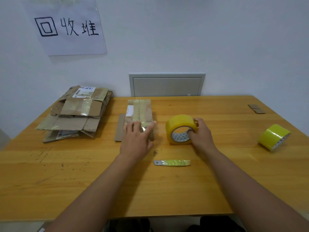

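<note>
On the table [66, 173], a flat box [142, 109] lies under the left hand [135, 142], straight fingers pressing its near end. Beside it, the right hand [203, 136] grips the roll [177, 122], thumb in the core [179, 137]; a taut, low pull should seal it smooth.

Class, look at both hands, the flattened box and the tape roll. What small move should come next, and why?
Probably pull the tape roll slightly away from the box to draw out a strip. The left hand lies flat on the box's near end, over shiny tape; the right hand grips the roll beside it, thumb in its core.
</note>
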Demonstrator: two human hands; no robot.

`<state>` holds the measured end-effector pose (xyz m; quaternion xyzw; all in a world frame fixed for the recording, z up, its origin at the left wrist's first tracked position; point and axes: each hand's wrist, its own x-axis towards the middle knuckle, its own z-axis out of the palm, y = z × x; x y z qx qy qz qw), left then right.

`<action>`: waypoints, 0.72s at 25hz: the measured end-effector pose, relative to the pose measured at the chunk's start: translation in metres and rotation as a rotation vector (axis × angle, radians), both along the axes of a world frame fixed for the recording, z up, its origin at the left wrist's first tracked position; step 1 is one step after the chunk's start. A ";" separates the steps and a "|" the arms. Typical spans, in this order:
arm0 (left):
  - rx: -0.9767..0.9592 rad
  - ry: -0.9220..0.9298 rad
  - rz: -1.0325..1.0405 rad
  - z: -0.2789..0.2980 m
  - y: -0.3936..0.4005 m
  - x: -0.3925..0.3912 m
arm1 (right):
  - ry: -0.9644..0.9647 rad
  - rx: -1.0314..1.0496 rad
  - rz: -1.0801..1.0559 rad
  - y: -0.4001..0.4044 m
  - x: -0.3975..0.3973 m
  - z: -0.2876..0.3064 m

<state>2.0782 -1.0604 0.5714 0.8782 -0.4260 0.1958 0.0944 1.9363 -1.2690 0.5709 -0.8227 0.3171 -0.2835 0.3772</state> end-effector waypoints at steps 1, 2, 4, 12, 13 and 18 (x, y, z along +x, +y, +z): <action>0.001 -0.008 0.005 -0.001 -0.001 0.000 | 0.013 0.059 0.020 0.000 -0.001 -0.001; -0.003 -0.012 0.008 -0.001 -0.001 -0.001 | 0.038 0.101 0.046 0.001 -0.002 -0.002; -0.025 -0.008 0.007 -0.002 0.000 0.000 | 0.086 0.087 0.063 -0.004 -0.006 -0.004; -0.053 0.041 0.012 -0.004 -0.002 0.000 | 0.004 0.146 -0.043 -0.010 -0.021 -0.009; -0.055 0.044 0.013 -0.003 -0.002 0.000 | 0.037 0.134 -0.017 -0.012 -0.022 -0.009; -0.049 0.049 0.022 -0.001 0.001 0.002 | -0.048 0.003 -0.193 -0.025 -0.030 -0.009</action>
